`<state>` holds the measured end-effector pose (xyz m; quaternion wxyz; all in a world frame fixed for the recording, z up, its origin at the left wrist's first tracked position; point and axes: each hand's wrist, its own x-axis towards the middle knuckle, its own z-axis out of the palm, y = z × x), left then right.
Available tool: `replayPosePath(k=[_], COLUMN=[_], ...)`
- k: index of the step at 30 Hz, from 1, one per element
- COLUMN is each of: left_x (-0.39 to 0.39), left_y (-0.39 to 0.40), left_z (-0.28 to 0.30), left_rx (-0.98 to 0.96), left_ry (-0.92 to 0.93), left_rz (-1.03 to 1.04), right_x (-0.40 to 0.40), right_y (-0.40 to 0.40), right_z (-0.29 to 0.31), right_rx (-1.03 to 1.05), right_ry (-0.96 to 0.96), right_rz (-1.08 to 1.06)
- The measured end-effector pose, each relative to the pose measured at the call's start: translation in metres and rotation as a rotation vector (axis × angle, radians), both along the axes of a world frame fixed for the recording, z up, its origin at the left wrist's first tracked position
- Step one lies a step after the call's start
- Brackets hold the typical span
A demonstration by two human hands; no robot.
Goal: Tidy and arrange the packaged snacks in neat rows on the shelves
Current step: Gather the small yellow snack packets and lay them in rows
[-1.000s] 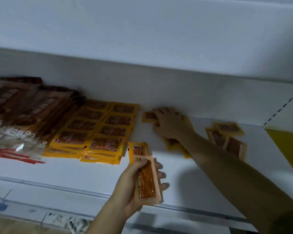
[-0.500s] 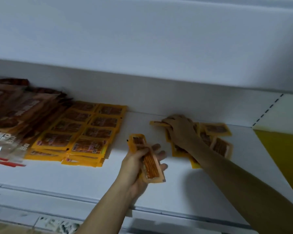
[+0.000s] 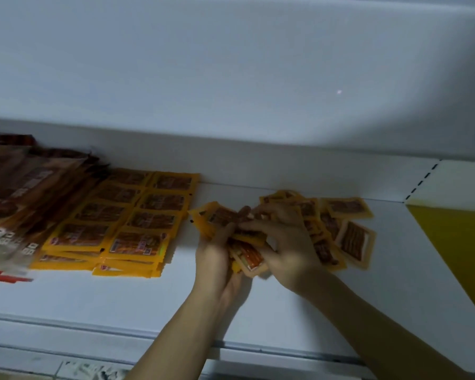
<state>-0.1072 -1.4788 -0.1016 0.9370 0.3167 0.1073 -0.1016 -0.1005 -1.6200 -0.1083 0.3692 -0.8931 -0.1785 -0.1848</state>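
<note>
Two bare hands are seen meeting over the middle of a white shelf (image 3: 285,311); the left hand (image 3: 215,256) is curled around a small bunch of orange snack packets (image 3: 247,255), with the thumb laid across the top of them; the right hand (image 3: 283,242) is brought in from the right, its fingers bent and pinching the upper edge of the same bunch, so that the bunch is gripped between both hands; one packet of the bunch (image 3: 217,215) is fanned out to the left above the left thumb; how many packets are held cannot be told, since the picture is blurred there.

Just behind and to the right of the right hand, a loose heap of the same orange packets (image 3: 346,229) is spread on the shelf, overlapping at odd angles and partly covered by the right wrist; the heap is set close to the back wall (image 3: 258,165).

To the left of the hands, apart from them, a tidy block of orange packets (image 3: 126,218) is laid flat in two rows running front to back, stacked several deep; further left, touching that block, larger brown snack bags (image 3: 25,193) are piled in overlapping layers; their print is too blurred to be read.

At the far right a yellow panel (image 3: 455,242) is seen beside the shelf, beyond a perforated white upright.
</note>
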Motion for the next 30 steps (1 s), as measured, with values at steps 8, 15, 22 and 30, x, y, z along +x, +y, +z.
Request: replayPosePath(k=[8, 15, 22, 30], left_x=[-0.006, -0.025, -0.032, -0.017], left_y=[0.034, 0.064, 0.106, 0.128], left_z=[0.006, 0.021, 0.036, 0.034], left_rx=[0.398, 0.119, 0.074, 0.261], left_ry=[-0.090, 0.118, 0.162, 0.049], left_rz=[0.377, 0.148, -0.031, 0.165], right_x=[0.007, 0.110, 0.158, 0.127], right_y=[0.040, 0.048, 0.061, 0.081], right_z=[0.019, 0.009, -0.027, -0.008], right_rx=[0.559, 0.536, 0.259, 0.164], right_ry=[0.334, 0.367, 0.354, 0.223], right_rz=[0.044, -0.345, -0.543, -0.550])
